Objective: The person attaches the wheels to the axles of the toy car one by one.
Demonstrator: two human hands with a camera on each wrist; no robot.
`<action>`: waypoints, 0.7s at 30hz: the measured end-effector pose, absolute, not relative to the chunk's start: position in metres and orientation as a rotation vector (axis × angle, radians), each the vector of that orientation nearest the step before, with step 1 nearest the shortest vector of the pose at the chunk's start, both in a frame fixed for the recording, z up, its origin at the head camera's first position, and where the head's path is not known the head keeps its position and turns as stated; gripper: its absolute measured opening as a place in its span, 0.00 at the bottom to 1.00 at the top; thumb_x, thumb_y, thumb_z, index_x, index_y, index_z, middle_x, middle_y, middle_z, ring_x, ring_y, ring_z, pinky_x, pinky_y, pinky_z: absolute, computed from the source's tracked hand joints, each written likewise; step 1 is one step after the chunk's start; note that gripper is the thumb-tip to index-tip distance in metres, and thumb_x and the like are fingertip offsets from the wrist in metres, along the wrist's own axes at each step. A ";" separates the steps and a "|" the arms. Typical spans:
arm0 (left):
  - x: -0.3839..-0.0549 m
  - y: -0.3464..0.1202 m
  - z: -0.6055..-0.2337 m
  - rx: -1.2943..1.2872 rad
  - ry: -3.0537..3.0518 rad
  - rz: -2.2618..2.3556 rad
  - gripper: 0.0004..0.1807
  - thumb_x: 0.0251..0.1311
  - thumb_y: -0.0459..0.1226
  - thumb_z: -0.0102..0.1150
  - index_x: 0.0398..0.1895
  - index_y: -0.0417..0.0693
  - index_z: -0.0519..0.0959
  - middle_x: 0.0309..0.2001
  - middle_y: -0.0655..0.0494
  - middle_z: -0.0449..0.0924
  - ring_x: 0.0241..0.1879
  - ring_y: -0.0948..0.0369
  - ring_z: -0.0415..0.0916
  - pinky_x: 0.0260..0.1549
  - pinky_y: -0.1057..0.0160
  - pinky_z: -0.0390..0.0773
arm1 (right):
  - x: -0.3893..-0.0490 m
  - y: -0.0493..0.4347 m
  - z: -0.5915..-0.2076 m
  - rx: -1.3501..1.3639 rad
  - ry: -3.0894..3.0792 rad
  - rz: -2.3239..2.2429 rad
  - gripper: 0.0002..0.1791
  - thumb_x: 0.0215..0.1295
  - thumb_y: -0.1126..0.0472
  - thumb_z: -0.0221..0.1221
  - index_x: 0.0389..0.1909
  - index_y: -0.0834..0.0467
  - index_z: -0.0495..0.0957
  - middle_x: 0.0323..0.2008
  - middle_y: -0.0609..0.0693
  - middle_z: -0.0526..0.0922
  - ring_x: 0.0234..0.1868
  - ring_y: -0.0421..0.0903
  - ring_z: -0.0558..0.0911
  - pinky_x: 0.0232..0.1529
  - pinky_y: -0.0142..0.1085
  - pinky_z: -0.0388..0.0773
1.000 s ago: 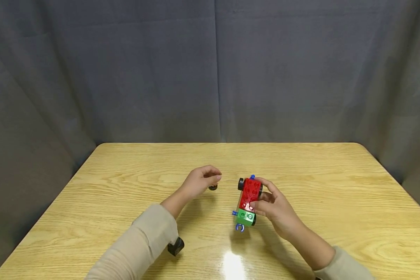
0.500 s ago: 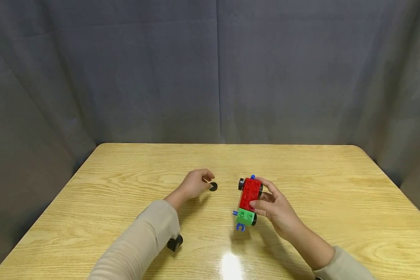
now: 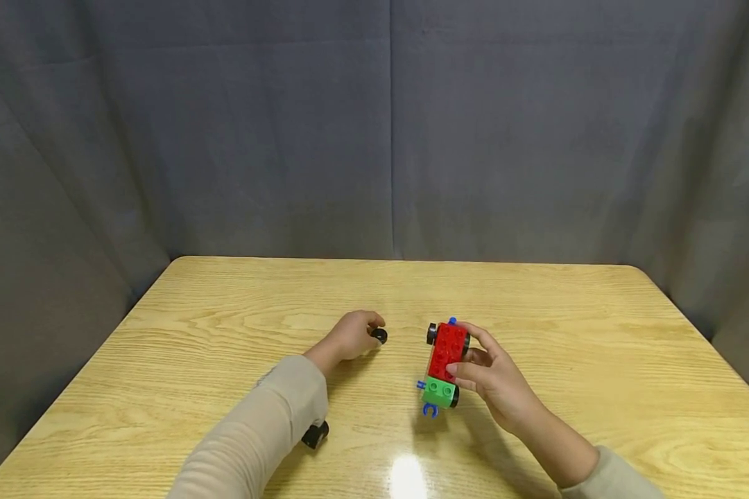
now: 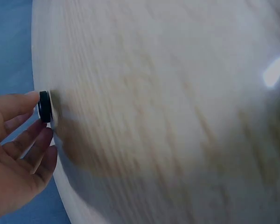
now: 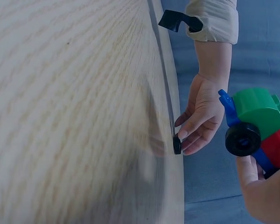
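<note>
My left hand (image 3: 349, 336) is low over the table, its thumb and fingertips closed on the rim of a small black toy wheel (image 3: 379, 336). The wheel (image 4: 45, 107) lies flat, right at the tabletop, in the left wrist view. My right hand (image 3: 502, 384) holds a building-block car (image 3: 447, 353) above the table, thumb on its studded red block. A green block (image 5: 259, 109) forms the near end, over a blue chassis with a hook. Black wheels show at three corners; a bare blue peg (image 3: 421, 384) sticks out at the near left corner.
The wood-grain table (image 3: 256, 291) reaches back to a grey curtain (image 3: 287, 138). A black camera mount (image 3: 315, 435) sits at the left sleeve's cuff. Bright glare (image 3: 408, 478) marks the table's near side.
My left hand has lowered from above the loose wheel, and its fingers have closed around the wheel's edge. The right hand keeps the car in almost the same place.
</note>
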State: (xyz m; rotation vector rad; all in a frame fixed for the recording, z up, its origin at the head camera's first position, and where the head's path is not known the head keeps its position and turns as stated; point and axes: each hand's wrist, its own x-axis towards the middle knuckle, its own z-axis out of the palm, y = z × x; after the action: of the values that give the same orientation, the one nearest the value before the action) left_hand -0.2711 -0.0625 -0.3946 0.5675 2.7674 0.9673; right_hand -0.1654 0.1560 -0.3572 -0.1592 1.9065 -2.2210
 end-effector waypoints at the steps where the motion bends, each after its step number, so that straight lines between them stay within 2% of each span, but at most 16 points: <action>1: -0.271 -0.062 -0.394 0.577 2.781 0.945 0.18 0.48 0.28 0.58 0.46 0.38 0.73 0.43 0.46 0.73 0.45 0.54 0.69 0.43 0.60 0.69 | -0.166 0.156 -0.358 -0.159 1.906 -2.221 0.38 0.49 0.74 0.53 0.62 0.61 0.49 0.37 0.57 0.69 0.40 0.46 0.72 0.44 0.40 0.71; 11: -0.273 -0.056 -0.395 0.555 2.834 0.759 0.17 0.49 0.32 0.60 0.44 0.40 0.74 0.43 0.48 0.72 0.45 0.54 0.68 0.45 0.60 0.67 | -0.167 0.155 -0.361 -0.158 1.905 -2.214 0.38 0.49 0.74 0.53 0.62 0.60 0.49 0.38 0.57 0.69 0.41 0.47 0.72 0.44 0.40 0.70; 21: -0.273 -0.058 -0.396 0.531 2.861 0.677 0.15 0.48 0.35 0.60 0.40 0.40 0.74 0.37 0.51 0.70 0.37 0.57 0.68 0.39 0.61 0.70 | -0.168 0.155 -0.360 -0.137 1.911 -2.206 0.38 0.49 0.73 0.53 0.62 0.60 0.49 0.37 0.57 0.69 0.40 0.47 0.71 0.44 0.40 0.70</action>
State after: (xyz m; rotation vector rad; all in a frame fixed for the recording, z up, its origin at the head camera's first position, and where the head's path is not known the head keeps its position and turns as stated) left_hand -0.2728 -0.0577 -0.3959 0.5312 2.8605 0.6766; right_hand -0.1677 0.1552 -0.3604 -0.1368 1.9106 -2.2064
